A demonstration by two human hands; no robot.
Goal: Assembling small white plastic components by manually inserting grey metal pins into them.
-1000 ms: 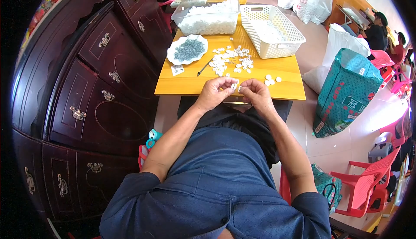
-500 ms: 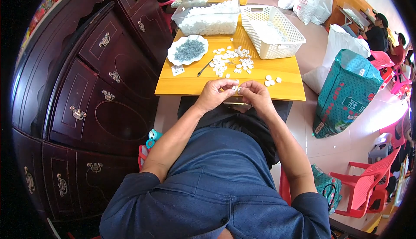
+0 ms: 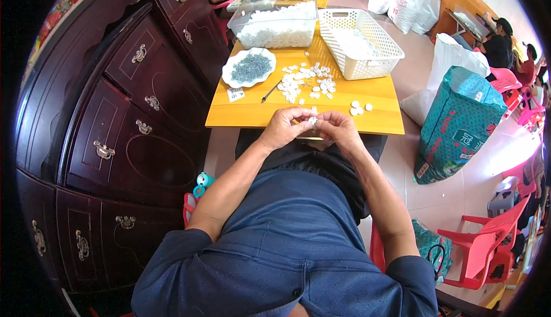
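Over the near edge of the yellow wooden table [image 3: 252,113], my left hand [image 3: 282,127] and my right hand [image 3: 340,128] meet fingertip to fingertip. Both are closed in a pinch on a small white plastic piece [image 3: 312,120]; the fingers partly cover it. Just beyond them lies a loose pile of similar white pieces [image 3: 291,81], some with thin metal bits among them. A dark slim rod-like tool [image 3: 271,92] rests left of the pile. Several round white pieces [image 3: 356,109] sit apart on the right. A white scalloped plate [image 3: 228,74] holds many small grey metal parts.
At the table's back stand a clear bin [image 3: 234,25] full of white pieces and a cream perforated basket [image 3: 373,68]. Dark drawers [image 3: 132,139] line the left. A teal bag [image 3: 459,127] and a red chair [image 3: 476,242] are at right. Other people sit farther off.
My hands have come slightly closer together, and the white piece between the fingertips shows more plainly. On the table everything stays where it was.
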